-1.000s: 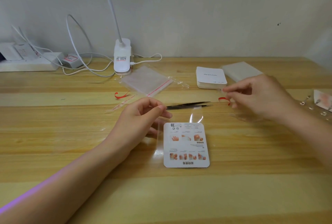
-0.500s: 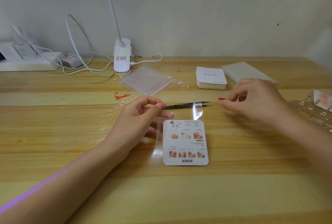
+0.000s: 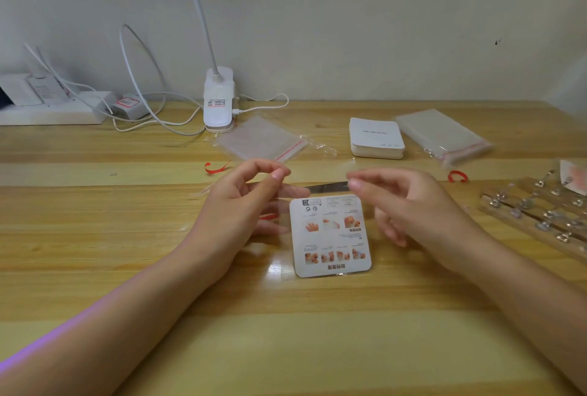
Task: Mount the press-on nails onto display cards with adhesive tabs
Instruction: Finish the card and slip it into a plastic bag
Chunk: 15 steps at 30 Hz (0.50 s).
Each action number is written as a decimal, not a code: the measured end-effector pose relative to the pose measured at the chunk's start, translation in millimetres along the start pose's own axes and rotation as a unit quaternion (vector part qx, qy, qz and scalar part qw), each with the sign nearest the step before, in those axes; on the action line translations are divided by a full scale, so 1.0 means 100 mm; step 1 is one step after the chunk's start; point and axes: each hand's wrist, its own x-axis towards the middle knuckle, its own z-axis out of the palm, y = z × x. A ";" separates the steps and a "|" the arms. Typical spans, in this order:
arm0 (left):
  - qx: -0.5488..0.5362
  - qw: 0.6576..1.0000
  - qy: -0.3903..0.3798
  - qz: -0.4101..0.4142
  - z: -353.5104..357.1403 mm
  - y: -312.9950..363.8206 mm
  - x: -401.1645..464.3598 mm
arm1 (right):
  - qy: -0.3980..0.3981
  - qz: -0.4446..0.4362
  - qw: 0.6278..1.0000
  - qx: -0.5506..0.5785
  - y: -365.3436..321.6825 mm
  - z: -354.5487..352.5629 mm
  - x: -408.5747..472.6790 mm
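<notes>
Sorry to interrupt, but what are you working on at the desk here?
A person is packing a printed card into a clear sleeve on the wooden desk. The left hand and right hand are raised over the sleeve's top edge, fingertips pinched. Tweezers lie behind; card stack waits beyond.

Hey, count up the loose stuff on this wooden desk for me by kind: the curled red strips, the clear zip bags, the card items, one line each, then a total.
Curled red peel-off strips: 3, at the left, far right and beside the left hand.
Clear red-edged zip bags: 2, middle and right.
White card stack: 1.
Printed instruction card in its clear sleeve: 1.
Total: 7.
</notes>
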 end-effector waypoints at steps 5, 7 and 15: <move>-0.006 0.999 -0.052 -0.009 -0.01 0.02 0.02 | 0.000 -0.007 0.999 0.052 0.06 0.04 0.03; 0.006 0.997 -0.068 -0.020 -0.03 0.01 0.03 | 0.006 -0.016 0.996 0.087 0.09 0.03 0.04; 0.005 0.996 -0.080 -0.042 -0.08 -0.04 0.09 | -0.003 -0.054 0.995 0.088 0.14 -0.01 0.03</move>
